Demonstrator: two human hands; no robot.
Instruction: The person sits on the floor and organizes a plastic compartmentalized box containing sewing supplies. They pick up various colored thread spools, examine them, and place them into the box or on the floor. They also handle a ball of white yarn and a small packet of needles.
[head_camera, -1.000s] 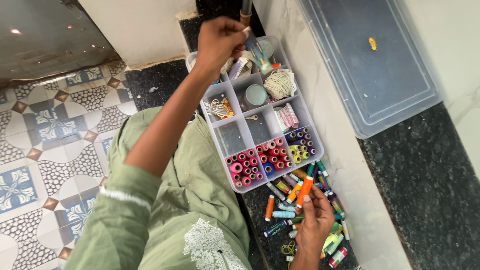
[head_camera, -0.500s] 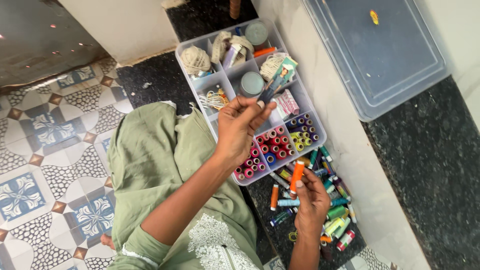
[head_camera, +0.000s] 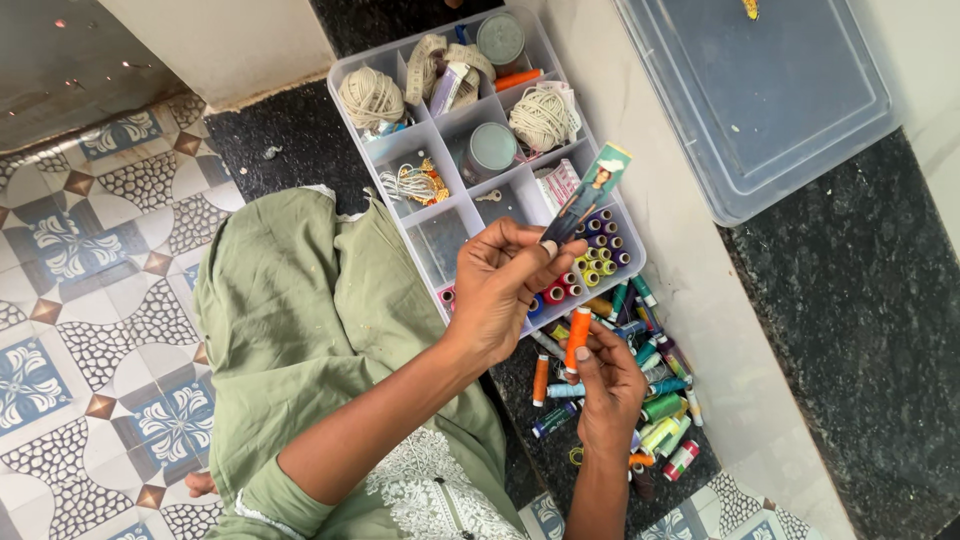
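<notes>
While the person sat on the patterned tile floor (head_camera: 60, 250), the left hand (head_camera: 505, 285) had its grip pinched on a narrow flat card with a printed picture (head_camera: 590, 190), tilted up over the clear plastic compartment box (head_camera: 440, 245), seemingly so its face could be read. The right hand (head_camera: 605, 385) had its grip pinched around 1 orange thread spool (head_camera: 577, 335), upright just beside the box's near edge and above the loose pile of coloured thread spools (head_camera: 650, 400) on the dark stone. Sorted spools filled the box's near compartments, likely grouped by colour; its clear lid (head_camera: 760, 100) lay apart.
</notes>
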